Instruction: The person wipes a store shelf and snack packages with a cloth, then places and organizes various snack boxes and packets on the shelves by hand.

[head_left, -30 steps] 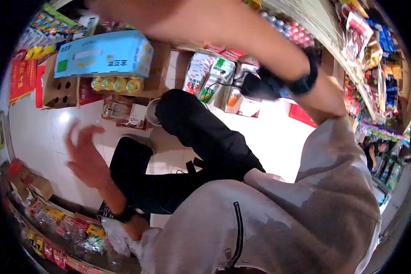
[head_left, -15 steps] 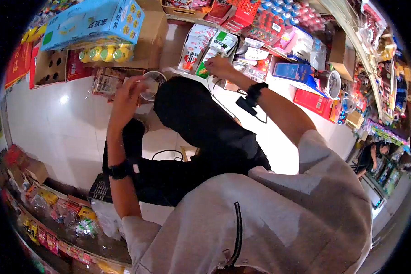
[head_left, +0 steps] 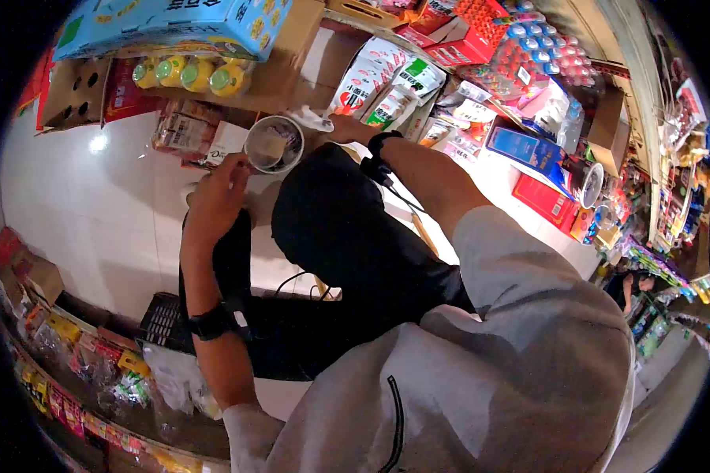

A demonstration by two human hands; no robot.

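A round clear plastic tub (head_left: 274,145) stands on the floor in front of my knee, with something pale inside that I cannot make out. My left hand (head_left: 215,191) is at its near left side, fingers curled and fingertips on the rim. Beyond my knee, my right hand (head_left: 347,130) is closed on a crumpled white piece (head_left: 312,120), like tissue or thin plastic, just right of the tub. Beside that hand are boxes of white, red and green snack packets (head_left: 393,106).
A blue carton (head_left: 162,27) lies above yellow-capped bottles (head_left: 193,75) at the upper left. To the right are a blue box (head_left: 526,150), a red box (head_left: 543,203) and another tub (head_left: 592,186). A black plastic crate (head_left: 162,319) stands left of my leg; another person's arm (head_left: 628,292) shows far right.
My right hand has moved left from the snack packets towards the tub, and the white piece now shows at it. My left hand has dropped from above the tub to its near rim.
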